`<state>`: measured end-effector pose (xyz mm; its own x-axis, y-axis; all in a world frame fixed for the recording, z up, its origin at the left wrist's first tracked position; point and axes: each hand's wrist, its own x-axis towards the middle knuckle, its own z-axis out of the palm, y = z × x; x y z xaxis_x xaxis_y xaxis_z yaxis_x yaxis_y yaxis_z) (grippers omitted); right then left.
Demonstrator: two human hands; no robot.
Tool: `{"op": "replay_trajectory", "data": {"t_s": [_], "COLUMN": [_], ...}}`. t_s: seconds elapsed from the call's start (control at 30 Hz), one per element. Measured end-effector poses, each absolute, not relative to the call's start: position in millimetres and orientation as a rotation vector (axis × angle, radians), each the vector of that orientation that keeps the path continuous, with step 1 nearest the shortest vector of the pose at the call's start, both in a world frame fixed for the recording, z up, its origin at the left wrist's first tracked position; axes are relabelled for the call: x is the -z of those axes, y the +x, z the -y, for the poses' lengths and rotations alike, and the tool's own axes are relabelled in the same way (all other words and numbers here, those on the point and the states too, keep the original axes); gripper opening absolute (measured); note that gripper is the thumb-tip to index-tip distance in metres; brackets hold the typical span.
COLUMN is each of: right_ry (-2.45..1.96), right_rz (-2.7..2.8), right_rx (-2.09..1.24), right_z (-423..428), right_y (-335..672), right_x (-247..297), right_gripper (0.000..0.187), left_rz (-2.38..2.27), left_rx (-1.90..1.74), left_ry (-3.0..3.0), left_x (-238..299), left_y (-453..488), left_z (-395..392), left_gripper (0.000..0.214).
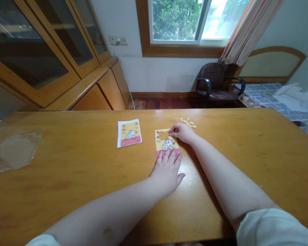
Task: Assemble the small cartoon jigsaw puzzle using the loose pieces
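One left hand [166, 172] spread flat on puzzle [166, 145]; right hand [182, 132] pinched narrow, contents unclear

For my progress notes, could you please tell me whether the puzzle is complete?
Incomplete: the puzzle has a gap in its upper half; loose pieces lie nearby.

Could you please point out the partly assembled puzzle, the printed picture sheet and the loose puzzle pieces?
Partly assembled puzzle [166, 145]: head view, on its white animal, below the gap.
Printed picture sheet [130, 134]: head view, near its middle.
Loose puzzle pieces [191, 123]: head view, on a piece within the cluster.
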<state>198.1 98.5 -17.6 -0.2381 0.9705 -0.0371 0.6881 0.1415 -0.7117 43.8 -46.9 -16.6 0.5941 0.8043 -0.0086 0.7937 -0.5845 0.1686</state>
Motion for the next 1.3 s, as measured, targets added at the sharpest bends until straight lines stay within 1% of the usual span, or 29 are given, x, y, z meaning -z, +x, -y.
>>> {"op": "replay_trajectory", "data": {"t_s": [0.07, 0.13, 0.27, 0.33, 0.4, 0.5, 0.7, 0.8, 0.93, 1.3], "right_ry": [-1.585, -1.603, -1.757, -1.918, -2.045, -2.114, -2.202, -2.263, -2.232, -2.241], "right_rz": [1.972, 1.933, 1.786, 1.742, 1.776, 1.828, 1.667, 1.596, 1.653, 1.750], "right_rx": [-0.853, -0.753, -0.287, -0.134, -0.118, -0.146, -0.106, -0.108, -0.162, -0.124], "right_z": [-98.7, -100.3, -106.4, -108.1, -108.0, -106.9, -109.4, -109.9, -110.5, -109.5], "right_y": [199.2, 204.5, 226.0, 235.7, 240.8, 241.8, 244.9, 247.1, 246.1, 240.0], "right_x": [17.0, 16.2, 16.8, 18.1, 19.2, 19.0, 15.3, 14.3, 15.2, 12.9], "right_gripper": [0.012, 0.013, 0.027, 0.036, 0.039, 0.038, 0.029, 0.029, 0.024, 0.025], "left_rz": [-1.351, -1.353, -1.339, -1.337, -1.341, -1.343, -1.339, -1.339, -1.341, -1.342], "left_rx": [-0.086, -0.066, -0.069, -0.080, -0.087, -0.088, -0.089, -0.090, -0.088, -0.076], "left_ry": [2.660, 2.655, 2.650, 2.649, 2.647, 2.648, 2.643, 2.642, 2.646, 2.640], "left_x": [16.2, 16.0, 17.3, 18.5, 19.5, 19.8, 19.9, 21.0, 21.3, 19.9], "left_y": [44.1, 44.3, 43.5, 43.1, 42.8, 42.9, 43.4, 43.2, 42.4, 42.7], "left_z": [47.0, 47.2, 47.4, 47.4, 47.3, 47.1, 46.9, 47.0, 47.0, 46.8], "left_gripper": [0.069, 0.069, 0.069, 0.069, 0.069, 0.069, 0.069, 0.069, 0.069, 0.070]}}
